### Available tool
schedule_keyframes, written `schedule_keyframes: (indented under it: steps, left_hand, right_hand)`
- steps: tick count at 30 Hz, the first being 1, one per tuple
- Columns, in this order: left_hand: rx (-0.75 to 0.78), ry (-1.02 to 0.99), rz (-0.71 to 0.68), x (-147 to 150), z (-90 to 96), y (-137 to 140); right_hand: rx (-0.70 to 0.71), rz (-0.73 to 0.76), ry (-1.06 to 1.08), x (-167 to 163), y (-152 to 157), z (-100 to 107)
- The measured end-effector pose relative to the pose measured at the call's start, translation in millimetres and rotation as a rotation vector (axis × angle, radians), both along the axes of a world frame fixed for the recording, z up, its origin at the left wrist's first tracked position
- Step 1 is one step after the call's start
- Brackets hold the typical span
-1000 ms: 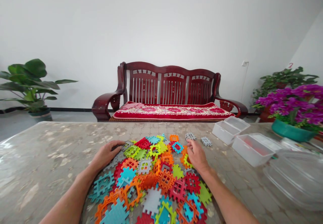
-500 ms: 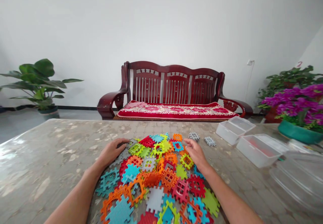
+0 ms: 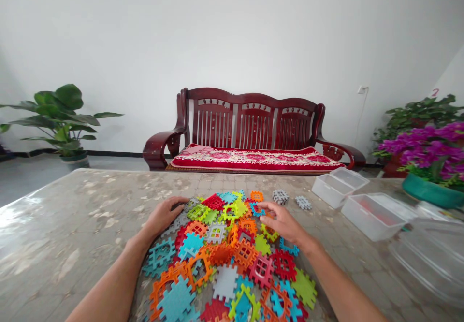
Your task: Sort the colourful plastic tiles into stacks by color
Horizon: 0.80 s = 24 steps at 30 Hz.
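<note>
A heap of interlocking plastic tiles with notched edges, orange, blue, red, green and grey, covers the near middle of the table. At the heap's far left edge, my left hand (image 3: 167,214) rests with its fingers outstretched, beside grey tiles (image 3: 179,224). My right hand (image 3: 282,221) is over the heap's far right side, thumb and fingers apart. Its fingertips reach the right edge of a blue window tile (image 3: 255,209), which looks slightly tilted; I see no firm grip. Under the thumb a yellow-green window tile (image 3: 268,234) is partly hidden.
Small grey tile stacks (image 3: 280,196) lie beyond my right hand. Two clear plastic boxes (image 3: 373,218) and a larger clear lid (image 3: 431,254) stand at right, near a flowerpot (image 3: 431,189). A wooden bench (image 3: 253,124) stands behind the patterned table (image 3: 97,206).
My right hand has moved slightly left and inward, its fingers now at the blue window tile, which has tipped a little. My left hand stays at the heap's edge. The view has shifted slightly.
</note>
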<state>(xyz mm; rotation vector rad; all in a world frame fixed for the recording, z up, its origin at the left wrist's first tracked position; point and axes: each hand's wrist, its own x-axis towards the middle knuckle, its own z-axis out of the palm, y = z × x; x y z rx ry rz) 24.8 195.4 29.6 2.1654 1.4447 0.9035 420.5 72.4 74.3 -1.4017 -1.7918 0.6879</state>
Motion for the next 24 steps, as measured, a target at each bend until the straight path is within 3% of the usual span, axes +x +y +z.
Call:
schedule_keyframes:
  steps: [4,9,24]
  left_hand:
    - [0.008,0.003,-0.001,-0.8,-1.9,0.7]
    - [0.032,0.017,0.001,-3.7,-7.8,3.4]
    - [0.012,0.015,0.021,0.2,-0.2,-2.1]
  right_hand:
    - [-0.062,0.174,-0.151,-14.4,-13.8,17.7]
    - [-0.079,0.246,-0.327,-35.7,-24.3,22.2]
    - [-0.027,-0.057,0.010,-49.1,1.0,-3.6]
